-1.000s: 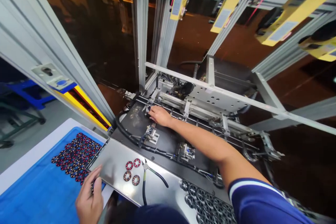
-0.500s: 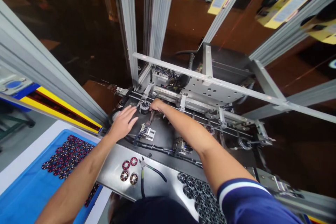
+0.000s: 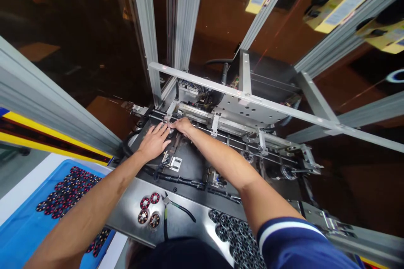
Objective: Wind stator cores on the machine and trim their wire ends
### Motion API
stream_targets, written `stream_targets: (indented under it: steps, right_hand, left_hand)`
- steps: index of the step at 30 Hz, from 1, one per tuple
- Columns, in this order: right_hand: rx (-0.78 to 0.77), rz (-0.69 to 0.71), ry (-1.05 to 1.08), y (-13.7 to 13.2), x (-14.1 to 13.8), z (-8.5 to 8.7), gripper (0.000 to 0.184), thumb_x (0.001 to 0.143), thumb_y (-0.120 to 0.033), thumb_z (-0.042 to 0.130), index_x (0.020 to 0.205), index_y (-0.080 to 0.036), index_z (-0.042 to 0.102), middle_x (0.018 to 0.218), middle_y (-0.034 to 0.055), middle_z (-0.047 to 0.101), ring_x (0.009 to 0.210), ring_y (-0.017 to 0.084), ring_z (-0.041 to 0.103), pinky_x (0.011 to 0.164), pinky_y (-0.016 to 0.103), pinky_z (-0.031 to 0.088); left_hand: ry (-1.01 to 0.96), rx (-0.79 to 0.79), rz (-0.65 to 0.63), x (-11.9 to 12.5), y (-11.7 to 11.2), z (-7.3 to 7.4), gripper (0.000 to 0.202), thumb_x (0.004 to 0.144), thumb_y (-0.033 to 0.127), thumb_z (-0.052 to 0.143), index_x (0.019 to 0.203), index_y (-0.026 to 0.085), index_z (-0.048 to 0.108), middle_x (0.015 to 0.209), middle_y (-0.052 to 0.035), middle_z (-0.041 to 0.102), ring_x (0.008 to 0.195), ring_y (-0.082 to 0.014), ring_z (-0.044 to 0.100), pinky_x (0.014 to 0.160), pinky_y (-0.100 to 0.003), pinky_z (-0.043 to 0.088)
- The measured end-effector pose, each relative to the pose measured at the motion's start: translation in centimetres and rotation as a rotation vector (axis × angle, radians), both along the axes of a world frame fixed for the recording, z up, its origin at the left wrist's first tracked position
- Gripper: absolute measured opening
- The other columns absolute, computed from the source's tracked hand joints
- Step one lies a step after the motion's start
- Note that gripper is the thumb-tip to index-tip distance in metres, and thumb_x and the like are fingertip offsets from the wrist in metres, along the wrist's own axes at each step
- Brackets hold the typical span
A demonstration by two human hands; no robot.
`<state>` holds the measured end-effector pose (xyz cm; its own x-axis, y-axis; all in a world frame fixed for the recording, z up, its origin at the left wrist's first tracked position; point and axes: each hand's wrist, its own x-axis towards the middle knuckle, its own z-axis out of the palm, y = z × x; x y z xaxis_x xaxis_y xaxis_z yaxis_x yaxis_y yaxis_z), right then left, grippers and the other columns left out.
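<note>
Both my hands reach into the machine and meet at a small round part on its fixture (image 3: 168, 127) at the far left of the rail. My left hand (image 3: 153, 141) lies flat with fingers stretched out, the fingertips touching that part. My right hand (image 3: 182, 125) is curled, its fingers pinched at the same part; what they hold is hidden. A metal bracket (image 3: 172, 162) sits on the black base plate (image 3: 194, 164) just below my hands.
Several round red and copper stators (image 3: 148, 209) and a pair of pliers (image 3: 167, 214) lie on the steel shelf (image 3: 183, 225). More silver rings (image 3: 235, 235) are stacked to the right. A blue tray (image 3: 28, 227) with many stators stands at the left. Aluminium frame bars (image 3: 249, 96) cross overhead.
My left hand left the blue tray, reached into the machine and now touches the round part beside my right hand. The view has shifted down and left.
</note>
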<state>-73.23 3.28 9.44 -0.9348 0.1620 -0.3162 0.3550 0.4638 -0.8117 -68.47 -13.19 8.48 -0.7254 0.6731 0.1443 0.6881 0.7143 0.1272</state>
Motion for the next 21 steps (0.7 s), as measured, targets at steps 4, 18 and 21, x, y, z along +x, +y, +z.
stream_targets:
  steps: [4,18,21]
  right_hand:
    - [0.134,0.157,0.055,0.3,2.3,3.2,0.028,0.093,-0.036,0.06,0.11,-0.014,0.062,0.108,0.0064,0.066,0.093,0.019,0.065,0.081,0.038,0.056]
    - [0.671,0.502,0.358,15.6,17.3,3.9,0.022,0.087,-0.026,0.067,0.105,-0.014,0.065,0.111,0.0091,0.066,0.104,0.022,0.061,0.091,0.04,0.048]
    - [0.739,0.608,0.398,13.7,16.0,2.7,0.023,0.092,-0.031,0.062,0.107,-0.015,0.063,0.116,0.0071,0.063,0.108,0.022,0.059,0.094,0.045,0.049]
  left_hand:
    - [-0.011,-0.068,-0.004,0.1,-0.1,0.7,0.05,0.093,0.031,0.05,0.14,0.015,0.05,0.151,-0.0153,0.045,0.142,-0.033,0.038,0.112,-0.053,0.032]
    - [-0.145,-0.096,0.037,-0.4,-0.3,3.1,0.058,0.081,0.034,0.061,0.136,0.016,0.054,0.153,-0.0121,0.043,0.141,-0.0352,0.039,0.112,-0.047,0.037]
    - [-0.072,-0.025,0.124,0.9,-0.4,5.0,0.056,0.087,0.039,0.055,0.137,0.012,0.052,0.161,-0.0163,0.026,0.141,-0.0346,0.04,0.112,-0.044,0.039]
